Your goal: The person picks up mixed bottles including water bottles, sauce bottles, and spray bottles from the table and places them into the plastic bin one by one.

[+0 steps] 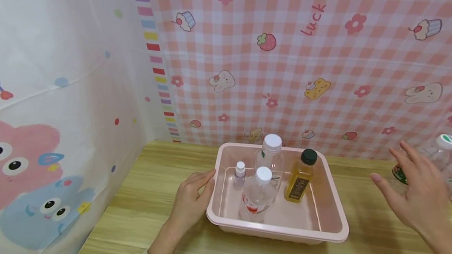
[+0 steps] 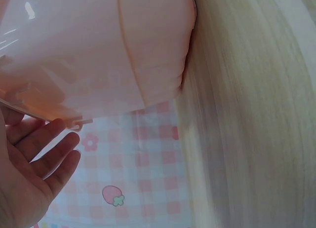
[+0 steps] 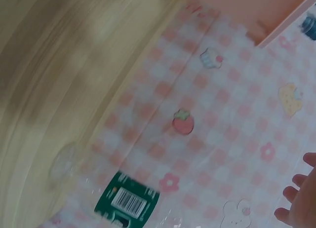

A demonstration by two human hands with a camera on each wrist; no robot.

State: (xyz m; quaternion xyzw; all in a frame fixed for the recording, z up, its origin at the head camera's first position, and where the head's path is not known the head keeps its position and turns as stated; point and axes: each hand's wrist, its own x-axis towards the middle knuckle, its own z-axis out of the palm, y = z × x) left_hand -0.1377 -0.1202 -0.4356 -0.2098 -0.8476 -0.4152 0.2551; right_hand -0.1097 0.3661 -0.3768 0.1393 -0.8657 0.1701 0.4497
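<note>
A pale pink plastic basin (image 1: 279, 226) stands on the wooden table. My left hand (image 1: 194, 193) is at its left side, thumb and index fingertip against the outer rim. In the left wrist view the other fingers of that hand (image 2: 37, 164) extend loosely below the rim. Inside the basin stand two clear bottles with white caps, a taller one (image 1: 272, 156) behind a shorter one (image 1: 259, 197), a small white-capped bottle (image 1: 240, 175) and a dark-capped bottle of yellow liquid (image 1: 299, 179). My right hand (image 1: 418, 191) is at the far right, fingers spread and holding nothing, overlapping a clear green-labelled bottle (image 3: 127, 201).
A second clear bottle top with a white and green cap (image 1: 444, 142) shows at the right edge. Behind the table hangs a pink checked cloth (image 1: 282, 69); a white cloth with cartoon figures (image 1: 70, 109) hangs at the left.
</note>
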